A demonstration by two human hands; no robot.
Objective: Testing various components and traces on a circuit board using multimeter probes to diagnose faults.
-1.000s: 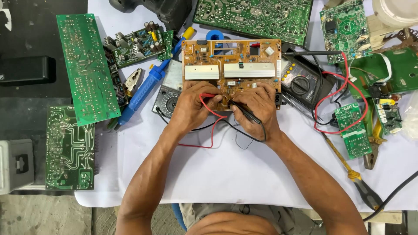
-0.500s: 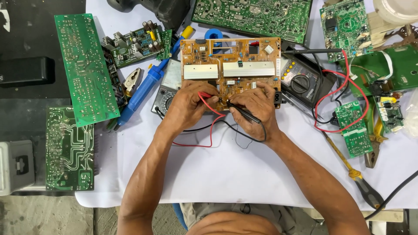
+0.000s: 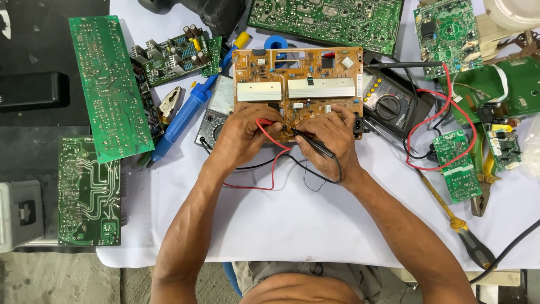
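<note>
Nearest, bare white counter (image 3: 315, 225) leaves room for both forearms. The left hand (image 3: 243, 134) is clamped on a red probe (image 3: 264, 121), the right hand (image 3: 332, 138) on a black probe (image 3: 312, 142), tips angled inward to meet the near edge of the orange circuit board (image 3: 295, 84). Beyond and beside it, green boards (image 3: 109, 87) and a black multimeter (image 3: 394, 107) crowd the far edge.

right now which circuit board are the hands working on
The orange-brown board with two white rectangular blocks; both hands touch its near edge, while the others are green and untouched.
</note>
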